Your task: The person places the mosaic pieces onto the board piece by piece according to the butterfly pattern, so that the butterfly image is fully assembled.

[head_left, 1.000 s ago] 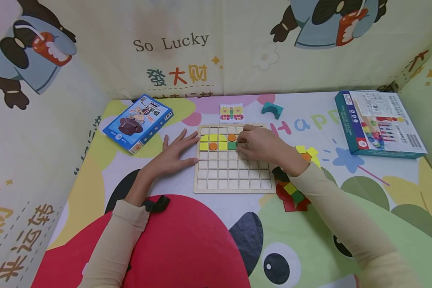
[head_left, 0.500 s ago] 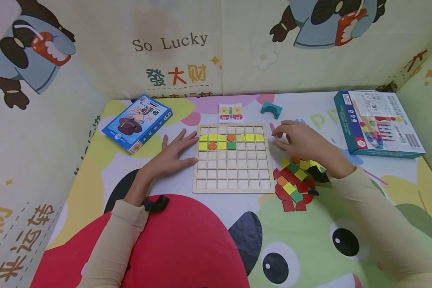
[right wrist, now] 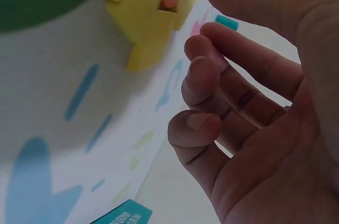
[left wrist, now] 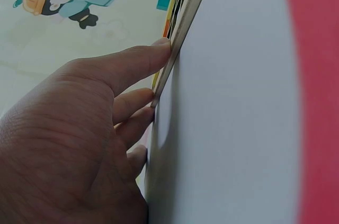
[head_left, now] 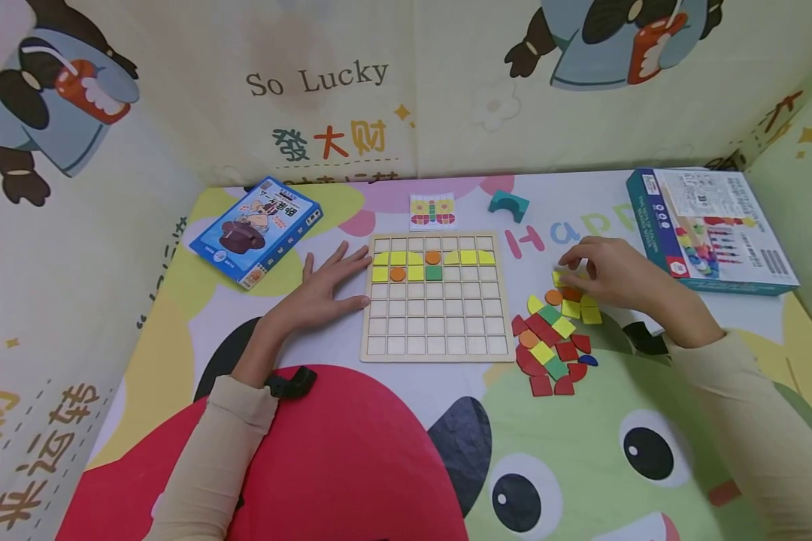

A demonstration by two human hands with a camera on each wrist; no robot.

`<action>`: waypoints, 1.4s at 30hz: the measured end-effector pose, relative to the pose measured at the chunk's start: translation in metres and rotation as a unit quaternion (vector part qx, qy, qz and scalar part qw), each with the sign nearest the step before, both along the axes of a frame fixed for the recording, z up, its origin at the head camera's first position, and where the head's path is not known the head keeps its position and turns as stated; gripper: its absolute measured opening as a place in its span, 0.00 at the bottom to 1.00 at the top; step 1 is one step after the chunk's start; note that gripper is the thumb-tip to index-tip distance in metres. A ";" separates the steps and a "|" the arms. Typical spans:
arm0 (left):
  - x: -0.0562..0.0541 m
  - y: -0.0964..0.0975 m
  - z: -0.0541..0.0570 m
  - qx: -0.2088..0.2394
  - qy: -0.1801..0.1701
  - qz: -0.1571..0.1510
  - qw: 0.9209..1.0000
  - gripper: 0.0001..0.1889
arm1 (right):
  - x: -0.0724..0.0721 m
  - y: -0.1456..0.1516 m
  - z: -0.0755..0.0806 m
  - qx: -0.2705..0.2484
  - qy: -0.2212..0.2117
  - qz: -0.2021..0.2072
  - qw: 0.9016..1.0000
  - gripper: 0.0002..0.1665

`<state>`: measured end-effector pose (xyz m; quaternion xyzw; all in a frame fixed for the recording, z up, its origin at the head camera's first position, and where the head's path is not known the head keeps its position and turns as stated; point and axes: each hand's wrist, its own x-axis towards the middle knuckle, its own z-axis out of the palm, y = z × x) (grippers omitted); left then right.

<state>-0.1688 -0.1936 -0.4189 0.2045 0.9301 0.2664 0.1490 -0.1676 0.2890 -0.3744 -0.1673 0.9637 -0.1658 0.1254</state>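
Note:
A wooden grid board [head_left: 437, 355] lies mid-table, its upper rows partly filled with yellow tiles, two orange discs [head_left: 397, 275] and a green square [head_left: 434, 273]. My left hand [head_left: 325, 287] rests flat with spread fingers, its fingertips at the board's left edge; the left wrist view shows its thumb [left wrist: 143, 60] against the board's side. To the right of the board lies a loose pile of red, yellow, green and orange tiles [head_left: 543, 352]. Over the pile's far end hovers my right hand [head_left: 616, 276], holding nothing, thumb and fingers apart near the yellow tiles [right wrist: 145, 23].
Behind the board lie a small butterfly pattern card [head_left: 433, 212] and a teal arch block [head_left: 509, 205]. A blue box [head_left: 256, 231] stands at the back left, and a larger teal and white box [head_left: 713, 229] lies at the back right, near my right hand.
My right hand has moved rightward from the board to above the tile pile, uncovering three yellow tiles at the right of the board. My left hand stays in place.

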 end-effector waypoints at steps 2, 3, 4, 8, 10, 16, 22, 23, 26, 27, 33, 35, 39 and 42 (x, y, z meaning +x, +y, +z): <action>0.000 0.000 0.000 0.001 0.000 0.000 1.000 0.44 | 0.001 0.002 -0.002 -0.001 -0.004 0.004 1.000 0.22; 0.000 0.000 0.001 0.001 0.000 -0.001 1.000 0.44 | 0.001 0.002 -0.003 -0.001 -0.004 0.005 1.000 0.22; 0.000 0.000 0.001 0.002 0.000 -0.001 1.000 0.44 | 0.001 0.002 -0.003 -0.002 -0.004 0.005 1.000 0.22; 0.000 0.000 0.001 0.005 -0.001 -0.002 1.000 0.43 | 0.000 0.002 -0.007 -0.003 0.000 0.005 1.000 0.21; 0.000 0.000 0.001 0.007 -0.003 -0.002 1.000 0.43 | -0.001 0.001 -0.009 -0.004 0.003 0.002 1.000 0.22; 0.000 0.000 0.000 0.005 -0.002 -0.001 1.000 0.43 | -0.003 -0.002 -0.013 -0.009 0.009 -0.005 1.000 0.22; -0.001 0.000 -0.001 0.003 0.001 -0.001 1.000 0.43 | -0.003 0.003 -0.012 -0.005 0.002 -0.007 1.000 0.23; -0.001 0.000 -0.001 0.003 0.002 -0.001 1.000 0.43 | -0.003 0.004 -0.012 -0.004 0.001 -0.007 1.000 0.24; 0.000 0.000 0.000 0.006 0.002 -0.001 1.000 0.43 | -0.003 0.004 -0.012 0.001 0.000 -0.006 1.000 0.24; 0.000 0.000 0.000 0.006 0.001 -0.001 1.000 0.43 | -0.003 0.004 -0.012 0.003 -0.001 -0.005 1.000 0.24; 0.000 0.000 -0.001 0.005 0.000 -0.002 1.000 0.44 | -0.006 -0.003 -0.009 0.004 -0.009 -0.007 1.000 0.26; 0.000 0.000 -0.002 0.003 0.001 -0.002 1.000 0.44 | -0.007 -0.009 -0.007 0.002 -0.003 -0.004 1.000 0.26; 0.000 -0.001 -0.001 0.004 0.001 0.000 1.000 0.44 | -0.010 -0.027 -0.004 -0.004 0.017 0.014 1.000 0.23; 0.000 -0.001 -0.001 0.005 0.000 -0.001 1.000 0.44 | -0.012 -0.044 -0.002 -0.003 0.027 0.028 0.999 0.21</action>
